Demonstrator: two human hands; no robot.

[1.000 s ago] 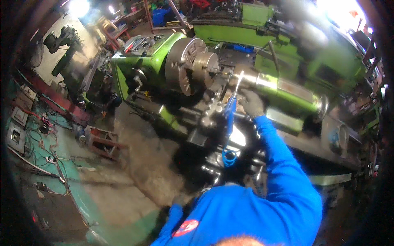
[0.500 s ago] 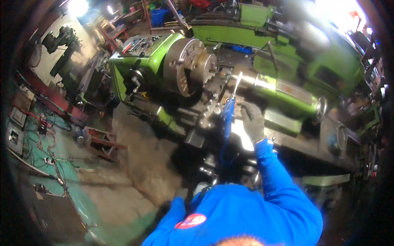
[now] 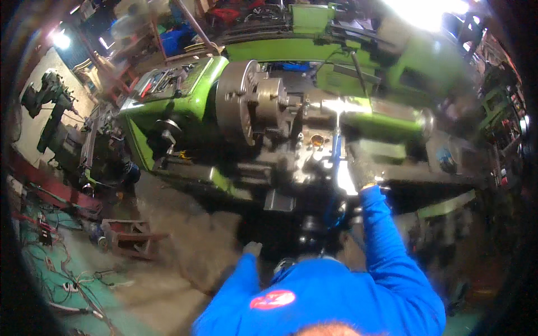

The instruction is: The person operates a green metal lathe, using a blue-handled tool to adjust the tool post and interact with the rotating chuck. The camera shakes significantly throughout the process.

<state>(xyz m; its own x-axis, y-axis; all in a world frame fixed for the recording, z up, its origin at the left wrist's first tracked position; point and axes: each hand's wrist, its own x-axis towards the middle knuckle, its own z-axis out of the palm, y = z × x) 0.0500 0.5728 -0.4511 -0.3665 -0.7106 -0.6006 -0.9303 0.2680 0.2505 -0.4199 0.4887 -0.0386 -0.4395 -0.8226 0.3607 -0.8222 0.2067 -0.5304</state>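
My right hand (image 3: 362, 166), in a dark grey glove, reaches over the carriage of a green metal lathe. Glare and shadow hide its fingers. Just left of it stands a blue tool with a slim metal nozzle (image 3: 337, 147), like an air blow gun. A blue hose (image 3: 335, 217) hangs lower down, below the carriage. A bright glaring patch (image 3: 345, 178) lies between hand and tool. My left hand (image 3: 253, 248), also gloved, hangs low beside my body, away from the machine; its fingers are too small to read.
The big round chuck (image 3: 235, 101) is left of the carriage, the tailstock (image 3: 386, 117) right. Small tools (image 3: 165, 81) lie on the green headstock. A second green lathe (image 3: 269, 50) stands behind. Cables (image 3: 73, 280) cross the floor at left, near a reddish metal stand (image 3: 131, 238).
The view has turned, so the lathe appears more level. My right hand and the blue tool appear farther right in the picture. My left hand shows more clearly beside my body.
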